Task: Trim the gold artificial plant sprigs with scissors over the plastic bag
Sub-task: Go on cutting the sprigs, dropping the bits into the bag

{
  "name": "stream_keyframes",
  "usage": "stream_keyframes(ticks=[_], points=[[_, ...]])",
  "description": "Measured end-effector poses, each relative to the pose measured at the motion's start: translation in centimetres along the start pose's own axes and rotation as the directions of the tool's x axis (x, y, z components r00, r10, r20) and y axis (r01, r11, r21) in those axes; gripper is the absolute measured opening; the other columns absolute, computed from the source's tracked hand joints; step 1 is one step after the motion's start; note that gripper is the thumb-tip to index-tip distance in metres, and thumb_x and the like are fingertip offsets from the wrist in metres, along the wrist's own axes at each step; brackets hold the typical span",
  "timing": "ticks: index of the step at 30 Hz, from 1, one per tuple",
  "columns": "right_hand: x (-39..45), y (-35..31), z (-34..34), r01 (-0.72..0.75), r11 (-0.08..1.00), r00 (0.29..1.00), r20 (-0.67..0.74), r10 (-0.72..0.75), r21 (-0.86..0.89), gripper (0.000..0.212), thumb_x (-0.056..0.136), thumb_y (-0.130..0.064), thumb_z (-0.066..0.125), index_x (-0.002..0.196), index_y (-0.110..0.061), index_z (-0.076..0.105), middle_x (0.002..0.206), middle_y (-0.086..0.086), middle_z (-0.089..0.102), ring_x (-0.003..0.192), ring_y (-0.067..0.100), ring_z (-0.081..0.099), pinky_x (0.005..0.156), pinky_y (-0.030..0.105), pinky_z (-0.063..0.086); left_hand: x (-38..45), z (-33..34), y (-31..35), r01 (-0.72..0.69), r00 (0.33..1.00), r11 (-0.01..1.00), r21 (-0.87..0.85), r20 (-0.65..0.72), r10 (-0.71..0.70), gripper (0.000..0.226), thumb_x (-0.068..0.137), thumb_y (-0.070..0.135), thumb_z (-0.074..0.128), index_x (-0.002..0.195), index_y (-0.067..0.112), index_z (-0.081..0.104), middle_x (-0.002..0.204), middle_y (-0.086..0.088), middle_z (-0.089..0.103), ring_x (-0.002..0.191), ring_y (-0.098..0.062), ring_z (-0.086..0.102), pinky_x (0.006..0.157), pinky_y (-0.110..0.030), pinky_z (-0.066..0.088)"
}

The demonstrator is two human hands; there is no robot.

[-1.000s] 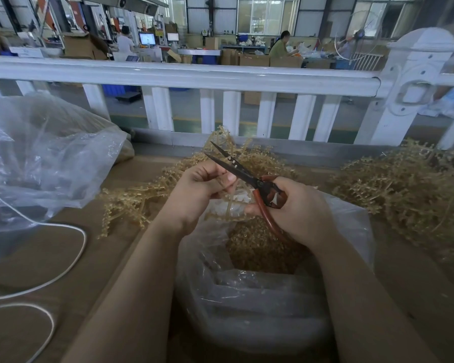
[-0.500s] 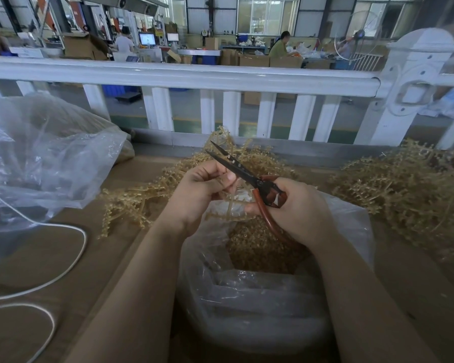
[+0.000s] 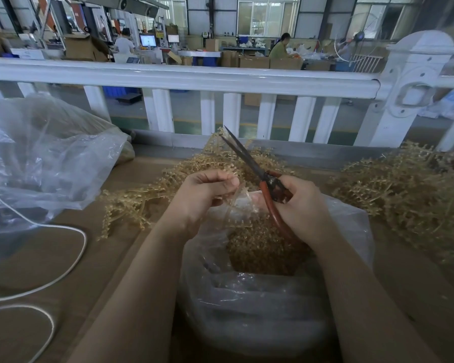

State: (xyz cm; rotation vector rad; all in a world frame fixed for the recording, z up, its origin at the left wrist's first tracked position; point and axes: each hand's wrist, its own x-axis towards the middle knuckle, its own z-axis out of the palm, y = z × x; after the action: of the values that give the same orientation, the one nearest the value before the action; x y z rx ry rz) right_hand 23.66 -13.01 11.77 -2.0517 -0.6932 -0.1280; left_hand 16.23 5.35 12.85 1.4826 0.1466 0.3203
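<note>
My left hand (image 3: pixel 205 195) pinches a gold sprig (image 3: pixel 240 209) that hangs blurred over the open clear plastic bag (image 3: pixel 260 305). My right hand (image 3: pixel 304 205) grips the red handles of the scissors (image 3: pixel 257 169). Their dark blades point up and to the left, slightly parted, just right of my left hand's fingertips. Gold cut pieces (image 3: pixel 262 250) fill the bottom of the bag. Untrimmed gold sprigs lie in a pile (image 3: pixel 142 203) behind my left hand, and a larger heap (image 3: pixel 404 195) sits at the right.
A large crumpled clear plastic bag (image 3: pixel 45 158) lies at the left on the brown table (image 3: pixel 71 258). A white cord (image 3: pixel 71 260) loops across the table's left side. A white railing (image 3: pixel 184 77) runs along the far edge. People work at benches beyond.
The scissors have swung from lying across my left hand's fingers to pointing more upright, off to its right. The sprig under my left hand has shifted and blurs.
</note>
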Motion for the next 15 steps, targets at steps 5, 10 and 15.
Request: stream_keyframes(ticks=[5,10,15], points=[[0.3,-0.3,0.4,-0.076,0.972,0.996,0.060,0.064,0.223,0.017,0.081,-0.026,0.082,0.087,-0.014,0.071,0.070,-0.005,0.073,0.057,0.012,0.070,0.052,0.020,0.054,0.0,1.2,-0.2,-0.030,0.999,0.995,0.093,0.025,0.028,0.014,0.081,0.013,0.076,0.071,0.022,0.074,0.068,0.012,0.067,0.061,0.003,0.058,0.064,-0.014,0.044],[0.4,-0.5,0.5,-0.103,0.947,0.994,0.072,0.085,0.304,0.009,0.083,-0.017,0.080,0.083,-0.016,0.071,0.070,-0.002,0.073,0.056,0.010,0.069,0.051,0.017,0.052,0.2,1.3,-0.5,-0.050,0.998,0.995,0.091,0.036,0.047,0.004,0.080,0.017,0.077,0.079,0.015,0.074,0.069,0.012,0.068,0.059,0.004,0.058,0.058,-0.008,0.043],[0.4,-0.8,0.4,-0.070,0.941,0.997,0.049,0.057,0.331,0.013,0.083,-0.013,0.079,0.078,-0.021,0.071,0.071,-0.003,0.073,0.059,0.009,0.069,0.052,0.013,0.050,0.3,1.2,-0.5,-0.133,0.990,0.987,0.086,-0.036,0.137,0.009,0.084,0.007,0.075,0.090,0.011,0.070,0.075,0.010,0.071,0.070,0.000,0.064,0.066,-0.011,0.049]])
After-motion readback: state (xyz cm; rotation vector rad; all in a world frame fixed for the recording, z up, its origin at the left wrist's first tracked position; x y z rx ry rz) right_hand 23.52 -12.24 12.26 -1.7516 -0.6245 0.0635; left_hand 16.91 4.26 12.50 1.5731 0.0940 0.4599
